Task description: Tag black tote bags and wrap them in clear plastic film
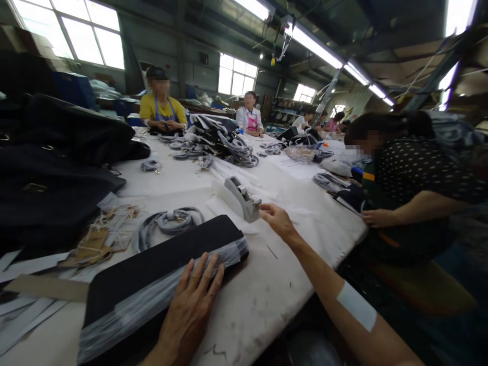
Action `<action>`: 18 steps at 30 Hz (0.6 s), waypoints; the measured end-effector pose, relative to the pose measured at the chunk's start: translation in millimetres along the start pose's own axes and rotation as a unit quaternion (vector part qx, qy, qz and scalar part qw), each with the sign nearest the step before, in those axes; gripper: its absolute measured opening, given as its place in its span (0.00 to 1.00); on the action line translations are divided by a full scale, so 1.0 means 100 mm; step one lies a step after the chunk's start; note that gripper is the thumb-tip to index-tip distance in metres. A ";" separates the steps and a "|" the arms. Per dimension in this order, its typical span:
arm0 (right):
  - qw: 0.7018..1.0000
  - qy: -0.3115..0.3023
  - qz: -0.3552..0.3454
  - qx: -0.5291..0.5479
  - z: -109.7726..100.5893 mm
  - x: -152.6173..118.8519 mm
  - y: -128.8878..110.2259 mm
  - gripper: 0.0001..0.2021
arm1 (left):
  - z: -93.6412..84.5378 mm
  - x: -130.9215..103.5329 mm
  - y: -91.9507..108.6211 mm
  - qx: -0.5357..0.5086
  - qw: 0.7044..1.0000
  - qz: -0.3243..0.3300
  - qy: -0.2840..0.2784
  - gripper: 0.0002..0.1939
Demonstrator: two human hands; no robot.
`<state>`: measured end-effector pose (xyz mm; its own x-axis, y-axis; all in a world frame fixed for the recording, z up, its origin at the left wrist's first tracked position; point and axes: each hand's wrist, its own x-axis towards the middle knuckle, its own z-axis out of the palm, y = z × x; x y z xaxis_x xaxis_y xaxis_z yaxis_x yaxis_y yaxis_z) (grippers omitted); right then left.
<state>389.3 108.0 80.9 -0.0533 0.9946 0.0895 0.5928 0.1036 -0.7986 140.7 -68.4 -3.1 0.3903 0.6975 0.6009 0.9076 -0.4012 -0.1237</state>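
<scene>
My left hand [198,290] lies with spread fingers on a black, flat bag-like item [163,249]. A band of whitish translucent wrapping [152,300] runs along that item's length. Beyond it stands a grey tape dispenser [240,198], its cutting end toward me. My right hand [278,221] is stretched out to that end, fingertips closed together at the cutter on what seems to be the tape's loose end; the tape itself is too small to see clearly. A patch [357,305] is stuck on my right forearm. Behind the black item rests a coiled grey strap [171,221].
Large black bags [57,173] are heaped at left, near string tags [99,241] and pale strips [34,315]. More coiled straps and black pieces [224,137] pile up mid-table. A co-worker [415,173] bends over the right edge; others sit across the white table [259,284].
</scene>
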 end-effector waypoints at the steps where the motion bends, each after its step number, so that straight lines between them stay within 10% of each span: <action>1: 1.000 0.027 0.002 -0.008 -0.04 0.12 -0.03 0.17 | 0.00 0.00 0.00 0.004 1.000 0.000 -0.002 0.24; 10: 0.995 -0.050 0.076 -0.049 0.00 1.04 -0.07 0.15 | -0.02 0.01 0.01 0.002 1.000 0.000 -0.003 0.24; 18: 0.991 -0.096 0.088 0.011 0.10 1.12 -0.20 0.07 | -0.01 0.02 0.01 -0.005 1.000 -0.006 -0.005 0.23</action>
<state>363.7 217.9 101.0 -0.1045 0.9806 -0.1658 0.5896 -0.0732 -0.8044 141.8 -68.3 -0.9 0.3814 0.7083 0.5940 0.9105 -0.3988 -0.1091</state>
